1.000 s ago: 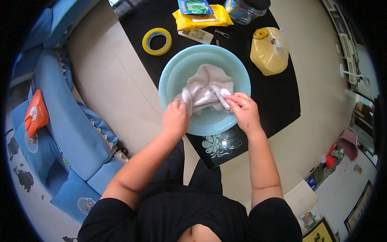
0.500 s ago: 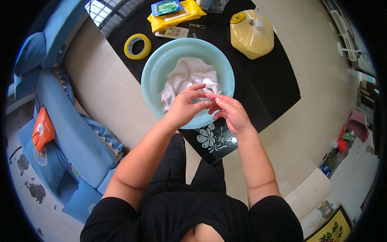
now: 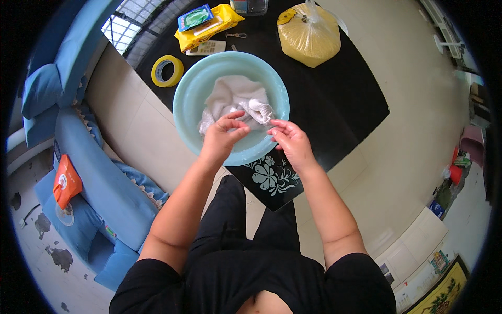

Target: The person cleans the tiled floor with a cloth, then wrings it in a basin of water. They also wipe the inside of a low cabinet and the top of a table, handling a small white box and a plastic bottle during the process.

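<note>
A round, pale-blue basin (image 3: 179, 104) sits on the black table. In it lies a wet, crumpled white cloth (image 3: 232, 90), with a rolled, ribbed-looking part (image 3: 260, 111) on its right side. My left hand (image 3: 224, 137) hovers over the basin's near left part, its thumb and a finger pressed together. Whether anything thin is between them I cannot make out. Over the near right rim is my right hand (image 3: 294, 146), thumb and forefinger a little apart, close to the cloth's right end. Nothing shows between those fingers.
Behind the basin are a yellow tape roll (image 3: 167, 71), a yellow packet (image 3: 230, 19) with a blue one (image 3: 195, 18) on it, a white card-like item (image 3: 206, 48) and a small metal clip (image 3: 236, 35). A bag of yellow grain (image 3: 308, 39) stands back right. A blue sofa (image 3: 107, 167) is left.
My hands, which met at the fingertips over the basin, have moved apart, the left going left. The whole view has shifted slightly. The cloth still lies in the basin.
</note>
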Tool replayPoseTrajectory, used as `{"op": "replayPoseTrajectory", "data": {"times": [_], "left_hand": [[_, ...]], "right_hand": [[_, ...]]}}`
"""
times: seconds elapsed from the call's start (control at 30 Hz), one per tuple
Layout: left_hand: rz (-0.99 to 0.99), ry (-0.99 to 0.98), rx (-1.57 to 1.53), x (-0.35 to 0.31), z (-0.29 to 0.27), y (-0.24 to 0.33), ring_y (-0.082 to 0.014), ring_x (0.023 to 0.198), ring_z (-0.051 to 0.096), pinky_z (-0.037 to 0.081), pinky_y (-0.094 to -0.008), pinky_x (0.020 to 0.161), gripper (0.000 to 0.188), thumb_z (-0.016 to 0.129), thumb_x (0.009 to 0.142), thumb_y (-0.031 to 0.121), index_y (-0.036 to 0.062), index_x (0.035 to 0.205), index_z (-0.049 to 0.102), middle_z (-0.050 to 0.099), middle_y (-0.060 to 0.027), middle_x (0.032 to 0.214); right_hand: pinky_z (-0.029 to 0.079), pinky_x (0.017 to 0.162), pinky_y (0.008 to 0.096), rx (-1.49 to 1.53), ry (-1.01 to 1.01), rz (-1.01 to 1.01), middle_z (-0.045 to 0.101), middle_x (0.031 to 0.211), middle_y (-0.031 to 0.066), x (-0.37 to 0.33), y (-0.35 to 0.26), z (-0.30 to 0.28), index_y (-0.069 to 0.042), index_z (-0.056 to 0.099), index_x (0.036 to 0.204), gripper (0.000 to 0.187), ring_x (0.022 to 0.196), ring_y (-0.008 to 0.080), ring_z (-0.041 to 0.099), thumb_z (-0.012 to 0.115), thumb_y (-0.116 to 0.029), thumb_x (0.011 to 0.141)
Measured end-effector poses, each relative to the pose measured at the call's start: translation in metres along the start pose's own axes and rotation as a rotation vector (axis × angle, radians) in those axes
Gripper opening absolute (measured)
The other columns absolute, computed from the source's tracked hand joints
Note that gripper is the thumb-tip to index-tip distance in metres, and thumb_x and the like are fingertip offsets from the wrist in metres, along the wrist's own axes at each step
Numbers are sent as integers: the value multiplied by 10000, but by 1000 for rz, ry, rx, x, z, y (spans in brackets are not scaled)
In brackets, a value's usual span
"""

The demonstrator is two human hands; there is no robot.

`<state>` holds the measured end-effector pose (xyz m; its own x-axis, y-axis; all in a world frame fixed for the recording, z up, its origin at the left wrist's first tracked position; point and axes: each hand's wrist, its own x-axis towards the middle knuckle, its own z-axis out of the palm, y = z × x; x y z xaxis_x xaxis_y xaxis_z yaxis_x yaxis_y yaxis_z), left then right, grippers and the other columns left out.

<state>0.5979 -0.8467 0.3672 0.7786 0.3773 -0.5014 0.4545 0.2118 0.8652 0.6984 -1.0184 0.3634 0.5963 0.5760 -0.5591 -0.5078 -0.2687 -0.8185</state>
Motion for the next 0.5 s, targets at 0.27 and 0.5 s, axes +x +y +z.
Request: {"op": "replayPoseTrajectory", "data": {"times": [0.27,0.5], "left_hand": [[-105,-136,-166,-19,31,-1,-143,1122,466,338,-301,964,127,631,852,142,22,819,650,456,-103,1302],[-74,-101,-10,-22,37,-23,-118,1067,504,405,-259,858,231,630,838,85,34,1063,636,504,-47,1273]], "right_hand": [[406,734,362,-721,301,-790,598,810,17,-28,4,11,-124,627,891,231,748,226,560,728,-139,684],[465,700,351,-702,591,-475,633,841,84,-66,57,-64,-71,632,908,136,798,270,590,638,-94,774]]}}
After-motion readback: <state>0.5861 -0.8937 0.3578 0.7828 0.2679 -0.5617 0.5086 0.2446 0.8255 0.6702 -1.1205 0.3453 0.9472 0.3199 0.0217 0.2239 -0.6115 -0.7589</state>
